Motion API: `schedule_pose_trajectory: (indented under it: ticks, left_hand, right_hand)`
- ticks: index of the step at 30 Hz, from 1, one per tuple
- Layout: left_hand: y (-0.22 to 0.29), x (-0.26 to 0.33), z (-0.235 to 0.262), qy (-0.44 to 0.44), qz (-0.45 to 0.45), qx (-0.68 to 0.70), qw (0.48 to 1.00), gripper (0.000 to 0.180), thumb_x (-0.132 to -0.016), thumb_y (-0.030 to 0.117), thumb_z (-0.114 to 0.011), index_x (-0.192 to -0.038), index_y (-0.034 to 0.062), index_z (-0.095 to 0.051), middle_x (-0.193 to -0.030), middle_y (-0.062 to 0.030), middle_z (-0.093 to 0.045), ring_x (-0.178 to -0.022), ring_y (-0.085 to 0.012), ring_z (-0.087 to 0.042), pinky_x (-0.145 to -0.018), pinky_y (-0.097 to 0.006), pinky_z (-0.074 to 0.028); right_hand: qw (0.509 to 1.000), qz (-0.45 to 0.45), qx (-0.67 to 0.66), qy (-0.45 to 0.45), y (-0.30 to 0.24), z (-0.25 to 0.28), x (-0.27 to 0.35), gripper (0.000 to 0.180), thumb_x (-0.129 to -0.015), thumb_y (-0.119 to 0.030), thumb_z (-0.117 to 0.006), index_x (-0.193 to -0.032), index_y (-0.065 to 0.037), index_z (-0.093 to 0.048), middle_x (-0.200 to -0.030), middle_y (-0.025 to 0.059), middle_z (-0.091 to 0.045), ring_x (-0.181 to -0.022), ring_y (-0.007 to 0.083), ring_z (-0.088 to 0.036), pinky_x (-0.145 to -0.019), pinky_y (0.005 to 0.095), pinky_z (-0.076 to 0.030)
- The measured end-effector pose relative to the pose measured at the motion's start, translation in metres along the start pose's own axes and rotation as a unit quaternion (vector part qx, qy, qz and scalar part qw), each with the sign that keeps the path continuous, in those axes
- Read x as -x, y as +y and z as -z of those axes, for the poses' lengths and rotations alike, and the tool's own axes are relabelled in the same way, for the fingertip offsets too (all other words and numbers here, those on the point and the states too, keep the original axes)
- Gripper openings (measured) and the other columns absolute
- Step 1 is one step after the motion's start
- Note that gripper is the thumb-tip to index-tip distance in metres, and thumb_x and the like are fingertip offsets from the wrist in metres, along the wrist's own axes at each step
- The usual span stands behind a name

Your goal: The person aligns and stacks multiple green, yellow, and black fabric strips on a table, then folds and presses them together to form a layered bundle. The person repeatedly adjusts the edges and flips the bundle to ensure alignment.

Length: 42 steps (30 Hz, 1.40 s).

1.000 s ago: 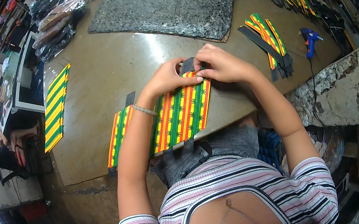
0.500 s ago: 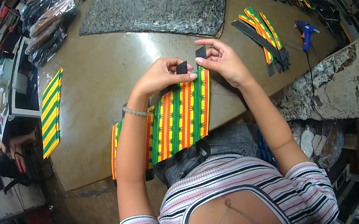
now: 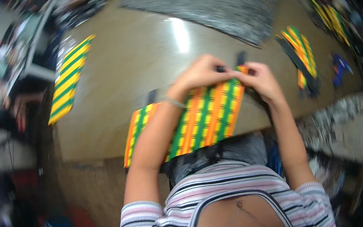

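Worktable: brown, glossy surface. Directly on it — grey mat, far side; green-yellow striped piece, left; patterned strips and blue glue gun, right; multicoloured panel — overlapping the near edge.

The held panel bears orange, yellow and green stripes, dark-flecked

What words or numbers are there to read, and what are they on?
None I can read.
Patterned fabric: stripes and dark marks, no letters I can make out.
Yellow-and-green striped piece: only stripes show.
Blue glue gun: too small and blurred to tell.
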<state>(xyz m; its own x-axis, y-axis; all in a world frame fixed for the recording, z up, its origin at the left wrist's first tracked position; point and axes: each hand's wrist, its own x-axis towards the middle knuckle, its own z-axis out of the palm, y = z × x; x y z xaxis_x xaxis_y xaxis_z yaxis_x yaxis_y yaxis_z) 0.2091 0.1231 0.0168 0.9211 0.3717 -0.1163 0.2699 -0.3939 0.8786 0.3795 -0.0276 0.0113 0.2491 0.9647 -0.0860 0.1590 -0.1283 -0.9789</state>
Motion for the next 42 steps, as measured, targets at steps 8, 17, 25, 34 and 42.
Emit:
schedule_pose_trajectory:
  ticks: [8,17,25,34,42]
  left_hand:
    - [-0.006,-0.002,-0.011,0.115,-0.03,-0.1,0.988,0.025,-0.077,0.03,-0.076,-0.086,0.0068,-0.078,-0.073,-0.0083,-0.073,-0.067,-0.0166,-0.069,-0.066,-0.036,-0.052]
    - [-0.019,-0.013,-0.024,0.185,-0.041,-0.006,0.982,0.022,-0.071,0.03,-0.072,-0.073,0.0081,-0.074,-0.067,-0.0098,-0.069,-0.065,-0.0229,-0.065,-0.075,-0.044,-0.039]
    - [-0.023,-0.025,-0.023,0.233,-0.085,-0.115,0.962,0.024,-0.077,0.032,-0.068,-0.08,0.0084,-0.075,-0.074,-0.0145,-0.069,-0.076,-0.0354,-0.066,-0.084,-0.058,-0.033]
    - [-0.034,-0.01,-0.038,0.373,-0.134,-0.236,0.887,0.033,-0.088,0.033,-0.064,-0.107,0.0078,-0.071,-0.13,-0.0205,-0.057,-0.123,-0.0343,-0.048,-0.105,-0.069,-0.023]
    - [-0.023,0.067,-0.09,0.19,-0.136,-0.338,0.912,0.047,-0.098,0.027,-0.046,-0.141,0.0067,-0.051,-0.152,-0.0153,-0.042,-0.143,-0.0342,-0.035,-0.117,-0.058,-0.019]
  right_hand:
    - [0.986,0.103,0.125,0.039,0.002,-0.002,-0.005,0.029,-0.092,-0.009,-0.069,-0.073,0.0,-0.05,-0.073,-0.0043,-0.046,-0.069,0.006,-0.039,-0.059,0.0253,-0.032]
    - [0.888,0.353,0.284,0.08,-0.015,-0.026,0.035,0.008,-0.086,0.004,-0.068,-0.089,0.004,-0.06,-0.092,0.0155,-0.063,-0.084,0.0316,-0.061,-0.078,0.038,-0.05]
    - [0.998,0.041,0.028,-0.045,-0.02,-0.027,0.014,0.032,-0.096,-0.009,-0.065,-0.123,0.006,-0.055,-0.112,0.0085,-0.061,-0.1,0.0139,-0.055,-0.089,0.0293,-0.045]
    - [0.866,0.422,0.269,-0.009,-0.027,-0.064,0.069,0.019,-0.095,-0.008,-0.065,-0.106,0.007,-0.061,-0.099,0.0152,-0.062,-0.096,0.0256,-0.059,-0.087,0.0369,-0.047]
    - [0.969,0.153,0.195,0.004,-0.014,-0.039,0.067,0.014,-0.089,-0.01,-0.069,-0.088,0.002,-0.062,-0.078,0.0122,-0.061,-0.068,0.0241,-0.056,-0.064,0.0335,-0.046]
